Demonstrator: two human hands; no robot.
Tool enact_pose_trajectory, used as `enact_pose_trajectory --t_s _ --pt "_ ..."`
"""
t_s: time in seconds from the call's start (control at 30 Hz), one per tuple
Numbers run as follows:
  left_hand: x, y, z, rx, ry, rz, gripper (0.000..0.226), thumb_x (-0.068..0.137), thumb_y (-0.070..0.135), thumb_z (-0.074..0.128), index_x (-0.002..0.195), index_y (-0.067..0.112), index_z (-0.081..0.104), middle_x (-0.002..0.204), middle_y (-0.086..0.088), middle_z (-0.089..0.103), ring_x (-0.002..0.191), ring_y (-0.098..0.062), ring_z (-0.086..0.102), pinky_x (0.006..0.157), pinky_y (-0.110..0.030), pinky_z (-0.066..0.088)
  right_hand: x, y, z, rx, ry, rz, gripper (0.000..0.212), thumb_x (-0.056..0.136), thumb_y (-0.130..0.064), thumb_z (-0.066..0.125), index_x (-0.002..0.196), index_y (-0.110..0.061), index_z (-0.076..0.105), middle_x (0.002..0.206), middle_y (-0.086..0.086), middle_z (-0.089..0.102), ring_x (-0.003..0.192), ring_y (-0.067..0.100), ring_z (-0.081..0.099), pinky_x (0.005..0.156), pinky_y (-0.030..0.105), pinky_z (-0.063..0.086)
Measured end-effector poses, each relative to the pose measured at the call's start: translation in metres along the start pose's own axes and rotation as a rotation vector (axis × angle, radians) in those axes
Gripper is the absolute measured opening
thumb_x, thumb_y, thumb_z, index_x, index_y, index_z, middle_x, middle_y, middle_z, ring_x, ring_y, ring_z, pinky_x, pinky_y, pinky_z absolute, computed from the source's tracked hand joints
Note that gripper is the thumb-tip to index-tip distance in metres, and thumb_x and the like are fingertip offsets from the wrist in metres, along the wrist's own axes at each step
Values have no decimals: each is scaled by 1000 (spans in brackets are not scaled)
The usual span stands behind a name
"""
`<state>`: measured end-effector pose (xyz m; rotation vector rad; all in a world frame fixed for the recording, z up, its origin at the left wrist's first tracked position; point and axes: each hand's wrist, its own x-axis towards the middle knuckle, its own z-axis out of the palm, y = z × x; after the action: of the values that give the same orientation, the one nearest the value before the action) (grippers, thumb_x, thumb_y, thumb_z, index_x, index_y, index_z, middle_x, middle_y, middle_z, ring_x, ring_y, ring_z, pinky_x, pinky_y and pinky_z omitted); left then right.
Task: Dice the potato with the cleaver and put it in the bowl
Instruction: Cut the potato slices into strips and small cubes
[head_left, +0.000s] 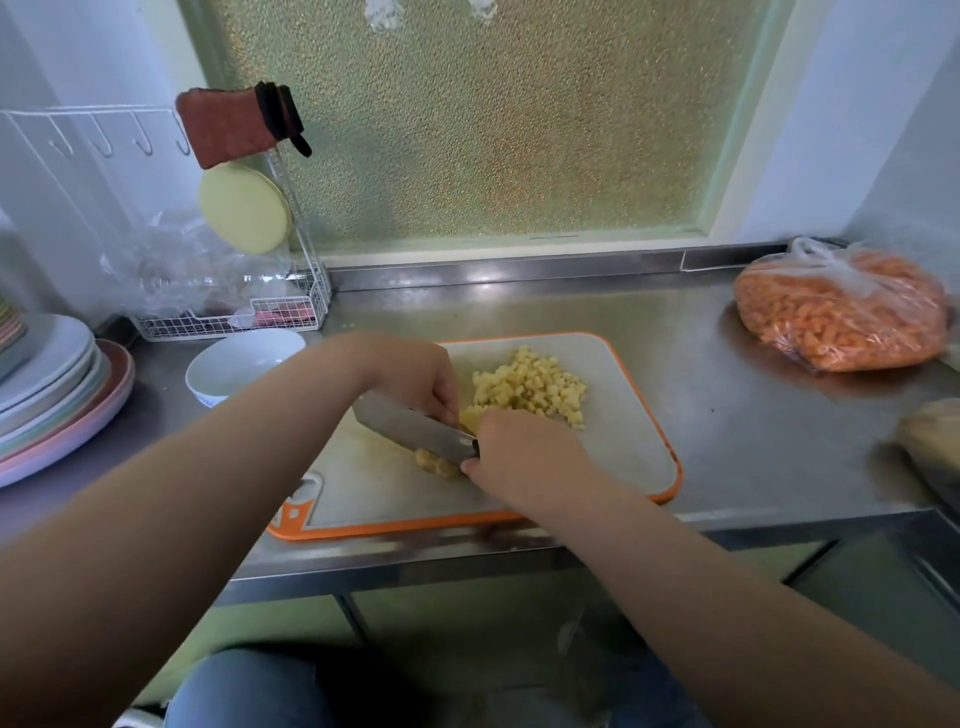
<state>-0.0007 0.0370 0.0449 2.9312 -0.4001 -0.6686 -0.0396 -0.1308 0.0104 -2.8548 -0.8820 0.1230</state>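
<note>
Fingers: on my right hand (524, 457) they were curled round the cleaver (410, 428) handle at centre frame; on my left hand (415, 379) they were bent down on the uncut potato (470, 415), just behind the blade.
Cleaver: blade ran from lower right to upper left, edge down on the cutting board (623, 415).
Potato: 1 pile of finished dice (530, 387) lay on the board's upper middle; a few fresh dice (436, 465) sat just below the blade; the remaining piece was mostly hidden by my left hand.
Bowl (244, 366): white, left of the board, touching no potato.
Step in hand: I judged dicing was nearly done, nothing yet moved across.
Next move: I judged it called for finishing the last cuts with fingertips tucked back, then scooping dice leftward into the bowl.
Elsewhere: stacked plates (52, 389) at left edge, bagged orange pieces (841, 317) at upper right.
</note>
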Motion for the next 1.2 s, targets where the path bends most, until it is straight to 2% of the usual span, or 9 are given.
enact_pose_trajectory --t_s 0.13,0.27,0.43,0.6,0.87,0.97,1.07,1.13,1.2 --pt "2 -4 -10 -114 -129 -28 15 86 29 67 98 25 75 87 5 73 72 -8 59 69 -27 50 0 -1 1 12 10 6 26 95 -34 53 109 -13 57 102 5 64 92 27 63 66 31 42" --pt "10 -3 -16 -167 -287 -88 7 85 23 68 92 23 72 85 0 72 77 -18 67 59 -24 53 -3 -4 5 33 53 20 26 94 -37 54 106 -14 55 98 4 65 91 27 64 65 30 40" --pt "20 6 -16 -58 -290 -59 5 84 20 70 80 22 68 91 -9 72 77 -19 68 57 -23 53 -7 -5 8 84 81 39 20 97 -32 49 107 -15 53 100 5 66 93 29 63 67 29 36" --pt "21 7 -14 15 -201 -42 11 84 22 68 73 25 66 71 7 65 63 -9 61 48 -18 46 -10 -2 5 56 113 41 16 98 -28 48 108 -15 51 101 4 66 94 28 63 67 30 36" --pt "23 11 -12 0 -109 -55 5 82 16 69 78 16 69 69 4 67 61 -15 64 51 -21 49 -11 -2 -3 -22 180 12 12 98 -26 49 104 -16 50 87 2 64 81 26 64 59 29 34" --pt "25 13 -11 39 -89 -54 15 81 20 70 68 24 65 66 9 64 62 -15 61 57 -24 49 -7 0 -3 -21 192 12 8 97 -25 49 94 -19 44 63 -6 43 65 22 50 55 30 34" --pt "18 16 -16 56 -46 -30 21 83 23 67 63 28 61 63 13 61 64 -12 58 62 -25 47 -4 1 -6 -7 200 -5 19 98 -29 47 87 -21 35 60 -6 33 64 21 46 56 30 35" --pt "4 16 -26 -210 78 -6 13 87 20 62 75 20 67 69 7 66 68 -13 63 63 -26 52 -2 2 -10 17 183 -12 19 98 -33 47 88 -20 36 62 -5 37 65 21 47 57 29 36" --pt "-12 16 -32 -412 418 18 13 90 21 58 86 14 69 76 1 69 72 -14 64 70 -32 55 1 4 -15 41 145 -17 18 97 -36 48 91 -19 42 69 -3 44 69 22 50 59 30 39"
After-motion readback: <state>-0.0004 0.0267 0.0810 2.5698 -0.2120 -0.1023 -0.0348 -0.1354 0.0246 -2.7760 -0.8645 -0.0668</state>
